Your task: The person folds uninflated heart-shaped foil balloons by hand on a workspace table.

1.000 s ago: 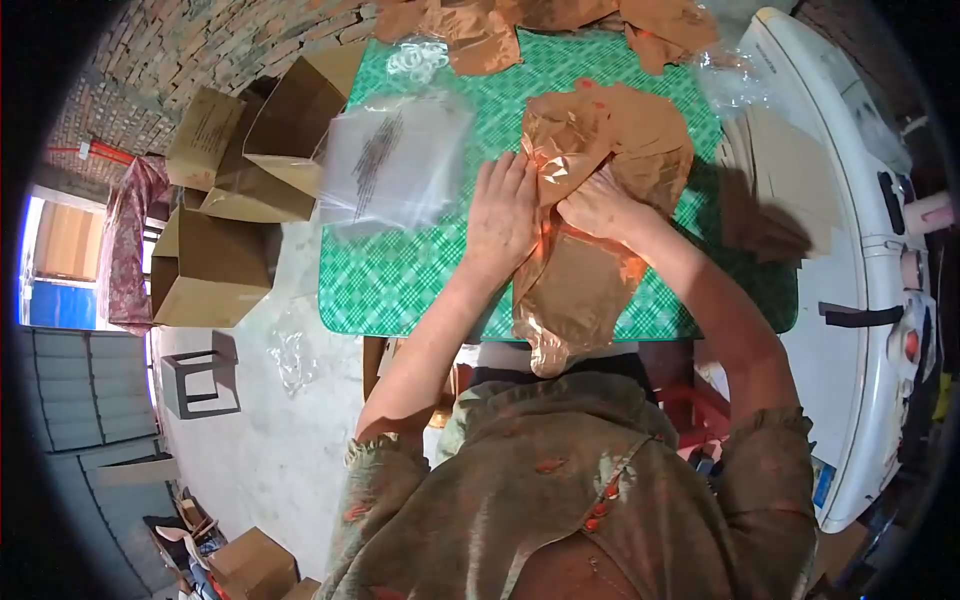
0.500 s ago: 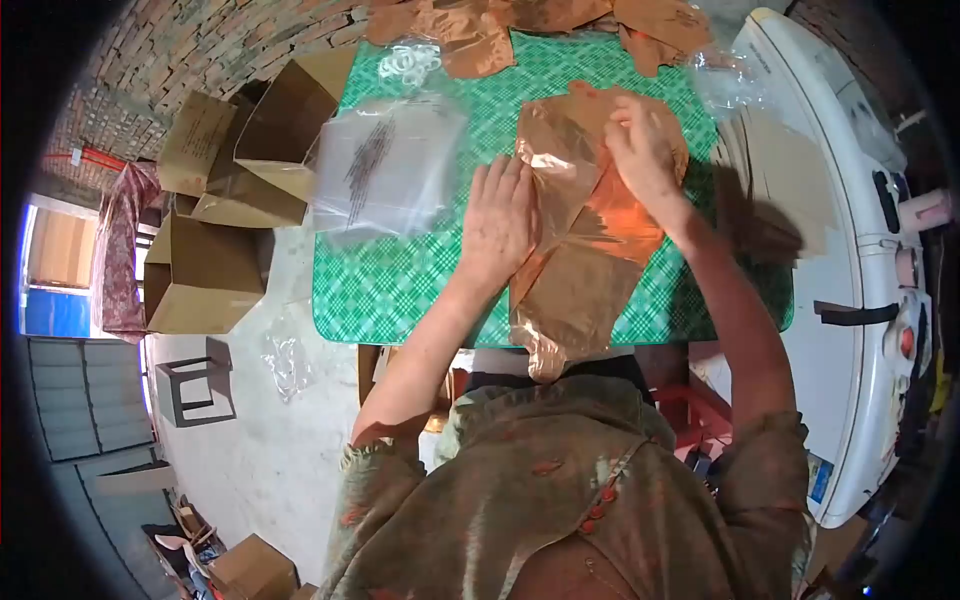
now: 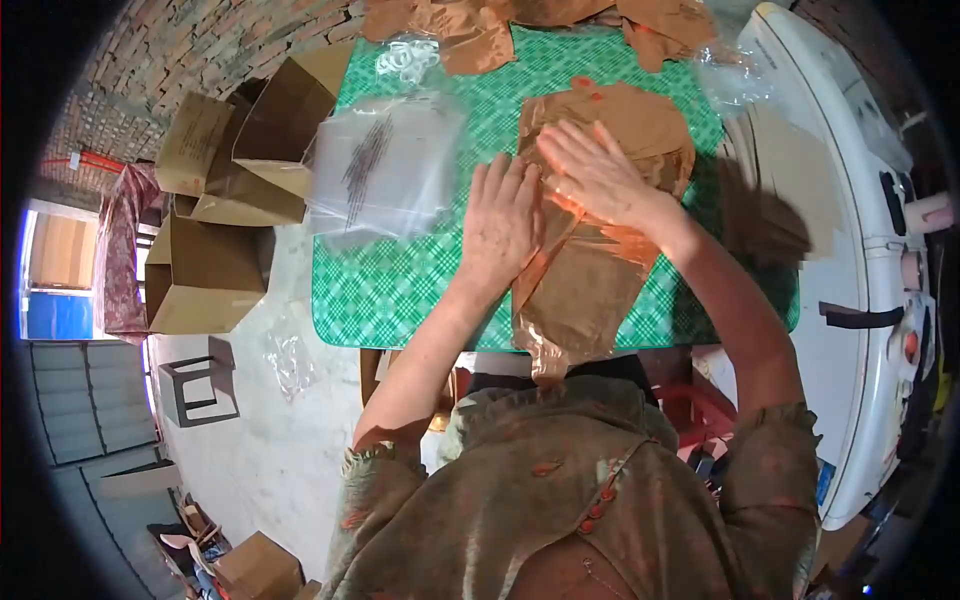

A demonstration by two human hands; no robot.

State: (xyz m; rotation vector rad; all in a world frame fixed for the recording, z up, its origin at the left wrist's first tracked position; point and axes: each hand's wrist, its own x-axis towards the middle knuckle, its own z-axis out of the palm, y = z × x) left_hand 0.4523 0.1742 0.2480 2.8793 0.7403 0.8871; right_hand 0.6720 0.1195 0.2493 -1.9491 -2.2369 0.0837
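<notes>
A flat, shiny copper-coloured foil piece (image 3: 580,295), like a deflated foil balloon, lies on the green checked tablecloth (image 3: 400,285). Its narrow lower end hangs over the table's near edge. My left hand (image 3: 502,215) rests flat along the foil's left edge, fingers stretched out. Across the middle of the foil lies my right hand (image 3: 605,180), palm down with the fingers extended toward the left, pressing on a folded-over part. Left of my hands is a stack of clear plastic bags (image 3: 385,165) with dark print.
More copper foil pieces (image 3: 465,35) lie along the far edge, near some white rings (image 3: 408,62). Clear plastic (image 3: 735,75) and beige sheets (image 3: 790,175) are at the right, beside a white appliance (image 3: 850,300). Open cardboard boxes (image 3: 215,275) stand to the left.
My right hand has gone from fingers curled at the foil's upper right to lying flat across its middle, further left. The foil's upper part looks flatter and less shiny. My left hand stays put.
</notes>
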